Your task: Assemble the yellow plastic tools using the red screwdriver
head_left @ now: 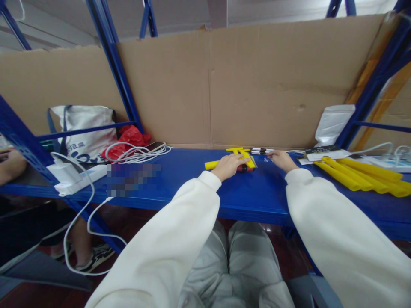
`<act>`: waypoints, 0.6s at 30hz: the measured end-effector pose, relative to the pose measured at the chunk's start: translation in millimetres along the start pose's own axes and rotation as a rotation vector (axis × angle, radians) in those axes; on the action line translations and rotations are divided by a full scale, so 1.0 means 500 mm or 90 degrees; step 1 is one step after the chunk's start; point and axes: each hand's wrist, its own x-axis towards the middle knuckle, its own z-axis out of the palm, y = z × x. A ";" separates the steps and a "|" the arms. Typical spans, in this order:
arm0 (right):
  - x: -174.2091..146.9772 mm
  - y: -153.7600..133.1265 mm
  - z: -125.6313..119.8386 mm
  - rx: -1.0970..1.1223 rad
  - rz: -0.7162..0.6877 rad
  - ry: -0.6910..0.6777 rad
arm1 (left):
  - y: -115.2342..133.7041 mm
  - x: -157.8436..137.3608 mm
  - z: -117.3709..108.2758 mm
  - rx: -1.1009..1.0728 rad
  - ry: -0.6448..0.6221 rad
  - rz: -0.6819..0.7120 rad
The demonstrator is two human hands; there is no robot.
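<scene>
The bench (257, 194) runs as a narrow blue strip between its front edge, just ahead of the person's knees, and the upright cardboard panel (257, 85) closing off its back; blue posts rise at both sides. Bare surface lies in front of the two hands and between them and the power strip (85, 177) at left, while a bundle of yellow tubes (362, 175) crowds the right side near the right sleeve. The left hand (228, 167) lies over the yellow pieces (239, 154) and the red and black object (245, 168), near mid-bench, with its fingers bent; whether it grips them or merely rests there, I cannot tell. The right hand (281, 160) has its fingertips drawn narrow beside small silvery bits (267, 159), too tiny to identify; anything pinched there cannot be made out. Behind, black-and-white sticks (260, 151) lie near the panel, partly obscured. The left palm hides part of what is beneath it. A pixelated patch masks something beside the power strip, and another person's hand (13, 160) is cut off at the left edge.
</scene>
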 end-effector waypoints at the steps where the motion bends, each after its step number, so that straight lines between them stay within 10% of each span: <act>1: -0.004 -0.008 -0.008 0.039 0.023 0.007 | 0.000 0.000 0.000 0.000 0.003 0.000; 11: -0.071 -0.113 -0.033 0.237 -0.080 -0.244 | 0.004 0.000 -0.004 0.019 0.032 -0.027; 18: -0.064 -0.111 -0.022 0.269 -0.051 -0.206 | 0.006 0.000 -0.007 0.027 0.026 -0.050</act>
